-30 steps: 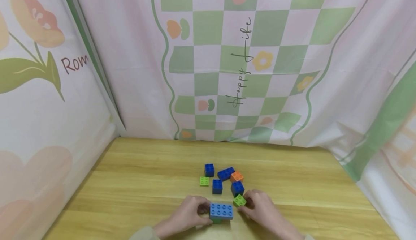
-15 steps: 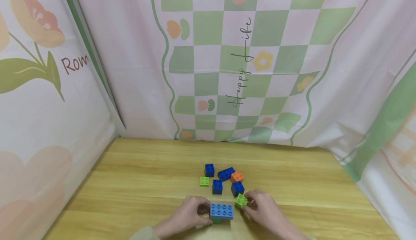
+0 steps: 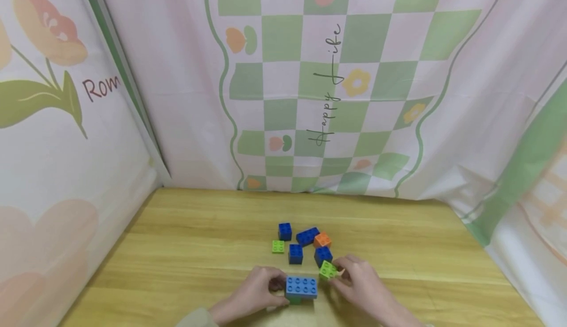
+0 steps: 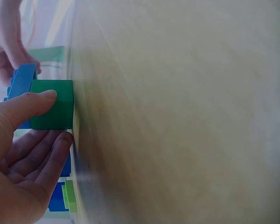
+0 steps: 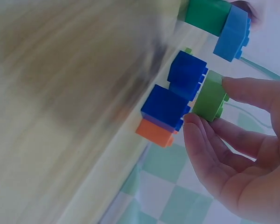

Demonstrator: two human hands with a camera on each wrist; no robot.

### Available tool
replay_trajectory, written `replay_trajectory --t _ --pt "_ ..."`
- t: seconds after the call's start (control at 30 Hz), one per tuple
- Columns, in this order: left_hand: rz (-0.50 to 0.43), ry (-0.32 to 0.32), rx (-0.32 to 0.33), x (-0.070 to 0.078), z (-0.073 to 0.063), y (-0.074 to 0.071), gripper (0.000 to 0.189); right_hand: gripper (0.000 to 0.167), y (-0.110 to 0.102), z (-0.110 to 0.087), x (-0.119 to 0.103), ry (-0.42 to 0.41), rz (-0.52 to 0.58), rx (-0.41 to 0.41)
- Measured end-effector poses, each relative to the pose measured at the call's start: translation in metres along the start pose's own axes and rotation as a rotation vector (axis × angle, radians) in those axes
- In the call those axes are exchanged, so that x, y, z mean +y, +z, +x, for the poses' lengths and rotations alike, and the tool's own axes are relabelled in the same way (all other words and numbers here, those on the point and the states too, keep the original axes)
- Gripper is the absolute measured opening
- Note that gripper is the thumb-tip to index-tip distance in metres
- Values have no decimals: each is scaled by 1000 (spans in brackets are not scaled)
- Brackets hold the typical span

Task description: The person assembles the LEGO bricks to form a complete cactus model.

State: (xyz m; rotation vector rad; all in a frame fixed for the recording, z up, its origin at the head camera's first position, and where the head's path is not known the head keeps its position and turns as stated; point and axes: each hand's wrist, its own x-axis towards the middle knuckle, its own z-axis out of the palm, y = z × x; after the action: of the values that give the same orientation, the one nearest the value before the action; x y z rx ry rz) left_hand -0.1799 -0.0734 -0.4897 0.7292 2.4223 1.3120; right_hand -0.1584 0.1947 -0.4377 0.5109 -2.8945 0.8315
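My left hand (image 3: 254, 292) grips a stack at the near middle of the table: a light blue brick (image 3: 301, 287) sitting on a green block (image 4: 58, 109). In the left wrist view the thumb lies against the green block's side, and the block's underside is at the tabletop. My right hand (image 3: 365, 285) pinches a small light green brick (image 5: 209, 95) between thumb and fingers. That brick is raised off the table, studs up and turned at an angle, to the right of the stack. Just beyond it stands a dark blue brick (image 3: 323, 255).
Farther back on the wooden table (image 3: 212, 228) lie more bricks: two square dark blue ones (image 3: 296, 254), a long dark blue one (image 3: 307, 237), an orange one (image 3: 323, 240) and a flat light green one (image 3: 278, 246). Behind them hangs a checkered curtain (image 3: 319, 81).
My right hand has shifted the light green brick slightly right, then a little away from me, with a small turn. The left hand and the stack have stayed in place.
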Motion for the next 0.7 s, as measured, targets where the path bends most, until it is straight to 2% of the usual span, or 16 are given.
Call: replay_trajectory --t 0.47,0.7 --pt "2 -3 -1 -1 0 0 33 26 -7 1 -11 -61 -7 26" --pt "7 8 6 -1 0 1 33 27 -9 2 -17 -40 -1 4"
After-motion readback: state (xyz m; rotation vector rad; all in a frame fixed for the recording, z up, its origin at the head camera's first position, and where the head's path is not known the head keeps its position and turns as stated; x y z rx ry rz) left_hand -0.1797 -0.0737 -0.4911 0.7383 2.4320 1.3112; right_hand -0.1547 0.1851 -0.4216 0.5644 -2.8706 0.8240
